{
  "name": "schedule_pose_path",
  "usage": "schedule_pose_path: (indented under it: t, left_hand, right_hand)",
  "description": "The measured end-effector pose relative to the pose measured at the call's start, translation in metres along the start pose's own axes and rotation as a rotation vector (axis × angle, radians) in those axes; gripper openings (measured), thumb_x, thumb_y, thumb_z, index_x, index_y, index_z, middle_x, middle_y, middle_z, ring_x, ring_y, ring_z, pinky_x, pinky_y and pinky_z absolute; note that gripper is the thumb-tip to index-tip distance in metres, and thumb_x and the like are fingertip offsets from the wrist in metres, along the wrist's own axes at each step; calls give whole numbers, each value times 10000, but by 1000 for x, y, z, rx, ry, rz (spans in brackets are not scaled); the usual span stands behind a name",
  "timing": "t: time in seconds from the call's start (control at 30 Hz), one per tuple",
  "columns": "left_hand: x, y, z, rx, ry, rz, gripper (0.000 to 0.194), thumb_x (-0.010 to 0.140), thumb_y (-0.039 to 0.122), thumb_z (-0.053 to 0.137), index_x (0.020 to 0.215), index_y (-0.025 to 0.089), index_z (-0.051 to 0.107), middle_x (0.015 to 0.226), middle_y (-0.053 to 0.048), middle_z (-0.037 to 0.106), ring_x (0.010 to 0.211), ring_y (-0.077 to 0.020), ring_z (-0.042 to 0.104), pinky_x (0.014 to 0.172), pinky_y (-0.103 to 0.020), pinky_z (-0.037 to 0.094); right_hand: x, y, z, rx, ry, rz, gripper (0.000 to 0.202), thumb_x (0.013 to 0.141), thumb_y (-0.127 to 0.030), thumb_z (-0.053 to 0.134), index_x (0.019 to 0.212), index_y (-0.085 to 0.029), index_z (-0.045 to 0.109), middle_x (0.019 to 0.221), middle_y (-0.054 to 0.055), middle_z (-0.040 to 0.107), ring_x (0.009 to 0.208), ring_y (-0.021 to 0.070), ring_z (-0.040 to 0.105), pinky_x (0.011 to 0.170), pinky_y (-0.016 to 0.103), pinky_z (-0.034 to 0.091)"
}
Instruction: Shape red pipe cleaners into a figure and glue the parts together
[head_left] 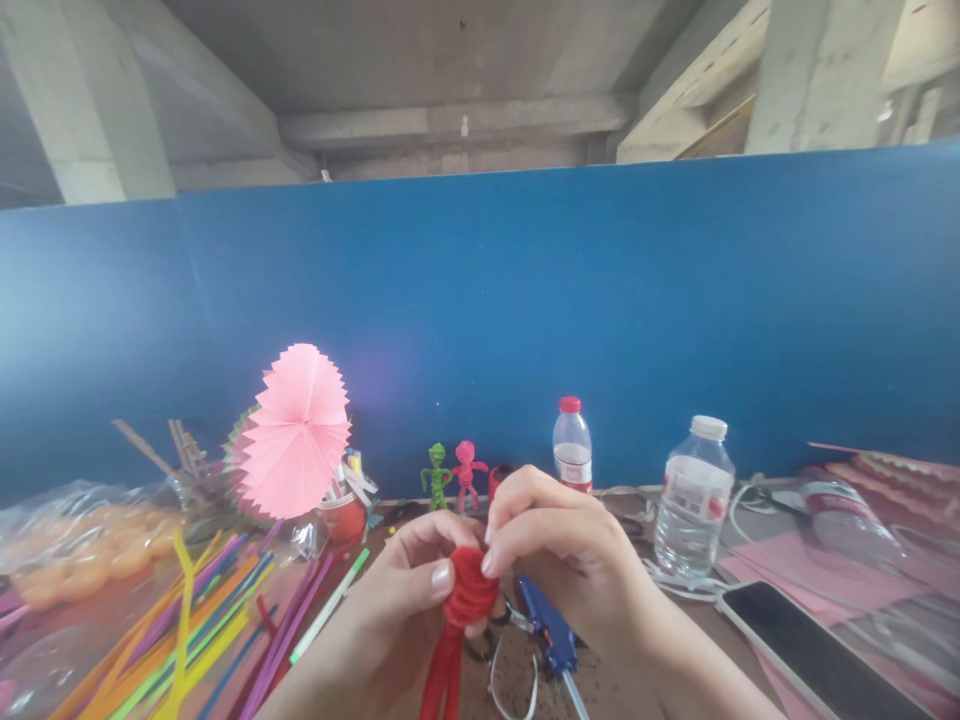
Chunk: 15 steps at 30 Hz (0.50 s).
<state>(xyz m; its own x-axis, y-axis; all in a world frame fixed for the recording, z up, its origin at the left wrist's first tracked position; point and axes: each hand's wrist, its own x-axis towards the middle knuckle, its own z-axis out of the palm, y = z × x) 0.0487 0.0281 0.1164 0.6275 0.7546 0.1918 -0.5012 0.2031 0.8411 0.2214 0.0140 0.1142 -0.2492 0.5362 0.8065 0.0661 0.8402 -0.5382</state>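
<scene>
A ball of coiled red pipe cleaner (471, 590) sits between my two hands, with straight red strands hanging down below it. My left hand (405, 590) grips the ball from the left, thumb in front. Bent over its top right side, my right hand (559, 545) pinches at the coil with thumb and fingertips. Just below and right of the ball lies a blue glue gun (547, 625). Scissors (514, 615) are partly hidden behind the ball and my hands.
Loose coloured pipe cleaners (187, 630) spread over the left. Behind stand green (436, 475) and pink (466, 470) pipe-cleaner figures, a pink paper fan (300, 430) and a red-capped bottle (572, 445). A larger water bottle (694, 500) and a phone (806, 650) are at right.
</scene>
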Motion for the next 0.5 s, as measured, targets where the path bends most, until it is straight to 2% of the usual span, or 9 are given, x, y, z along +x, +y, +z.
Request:
schedule_pose_path:
  t: [0.13,0.27,0.37,0.5]
  left_hand:
    - [3,-3,-1,-4,8,-46,172,655,289,808,760,185,721,677,-23,715,573,-110,651,515,-162,464]
    - [5,-3,-4,76,82,13,176,633,277,824,738,189,714,663,1,680,575,-103,613,552,-184,476]
    - [6,0,-10,268,159,172,139,658,241,803,748,191,709,696,6,647,622,-117,598,595,-214,486]
    - [3,7,-16,763,202,484,101,734,134,718,789,217,709,811,-14,646,778,-158,600,688,-245,501]
  right_hand:
    - [2,2,0,-27,28,12,233,827,-62,585,758,-237,722,846,21,627,771,139,640,682,262,542]
    - [6,-2,-1,-83,55,45,257,752,-7,583,714,-219,723,784,14,693,670,126,660,614,242,557]
    - [7,-4,0,-96,89,96,347,677,54,524,722,-222,730,809,16,736,725,145,692,659,260,580]
    - [5,-4,7,-16,167,216,292,711,-13,580,795,-241,741,811,7,764,747,167,721,657,258,606]
